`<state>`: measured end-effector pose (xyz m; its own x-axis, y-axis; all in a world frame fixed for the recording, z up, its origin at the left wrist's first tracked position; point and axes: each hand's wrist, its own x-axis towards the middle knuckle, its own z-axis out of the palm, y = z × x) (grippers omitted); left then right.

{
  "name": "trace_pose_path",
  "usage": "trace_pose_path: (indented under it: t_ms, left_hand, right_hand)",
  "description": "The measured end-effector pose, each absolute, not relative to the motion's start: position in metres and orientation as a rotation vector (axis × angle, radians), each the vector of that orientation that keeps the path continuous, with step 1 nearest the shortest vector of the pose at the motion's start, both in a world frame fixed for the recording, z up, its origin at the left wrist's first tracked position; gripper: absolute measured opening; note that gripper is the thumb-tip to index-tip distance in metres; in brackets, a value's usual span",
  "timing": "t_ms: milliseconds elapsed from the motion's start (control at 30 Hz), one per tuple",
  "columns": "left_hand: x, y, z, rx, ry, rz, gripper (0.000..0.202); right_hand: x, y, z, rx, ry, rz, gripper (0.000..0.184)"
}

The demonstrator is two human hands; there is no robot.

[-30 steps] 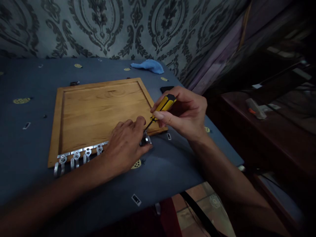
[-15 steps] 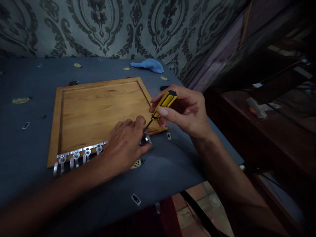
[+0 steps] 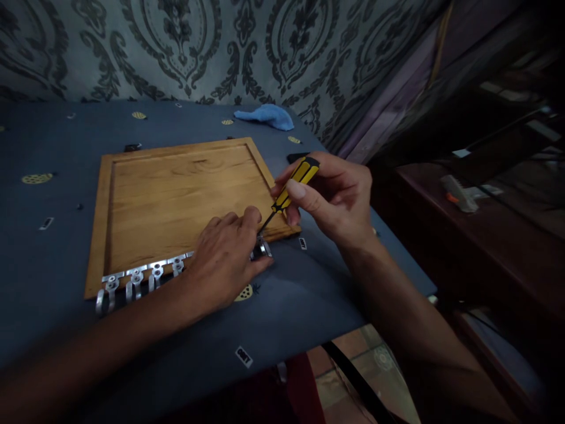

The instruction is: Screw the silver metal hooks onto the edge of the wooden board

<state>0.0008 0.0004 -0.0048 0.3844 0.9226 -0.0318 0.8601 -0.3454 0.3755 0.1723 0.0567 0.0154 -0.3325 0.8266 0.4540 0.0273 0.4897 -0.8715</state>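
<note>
Screwdriver [image 3: 303, 171] at the right-end hook [image 3: 265, 248], by the near edge of the framed wooden panel [image 3: 176, 200]

The work looked part-way along. The metal hook rail [image 3: 145, 270] was already in position along the panel's near edge, with four hooks in plain view toward the panel's near left corner, their prongs reaching past that edge. Round heads showed on those four hooks; whether they were fixing screws, and how firmly any of them sat, could not be told. What seemed left was the fastening near the panel's near right corner, where the screwdriver's tip met the rail or came very close to it. The screw itself was too small to make out, and the rail's middle stretch was hidden.

The right hand [image 3: 342, 197], just off the panel's right edge, had its grip narrowed around the yellow-and-black handle, thumb against fingers. The handle tilted up and away from the panel's near edge, so the tip lay below and to the left of that grip. The left hand [image 3: 223, 256] lay across the panel's near edge, covering part of the rail, its thumb beside the right-end hook; whether its grip clasped the rail or merely pressed on it could not be told. The panel lay flat on the desk [image 3: 304, 312], beneath the left fingers.
</note>
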Motion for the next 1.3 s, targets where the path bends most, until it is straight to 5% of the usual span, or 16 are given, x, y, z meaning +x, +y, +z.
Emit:
trace_pose_path:
  t_ms: [1300]
  left_hand:
    - [0.0014,0.0006,-0.0040,2.313,1.563,0.276,0.043]
  right_hand:
    - [0.1717,0.0584,0.0174,-0.700,-1.759,1.056,0.028]
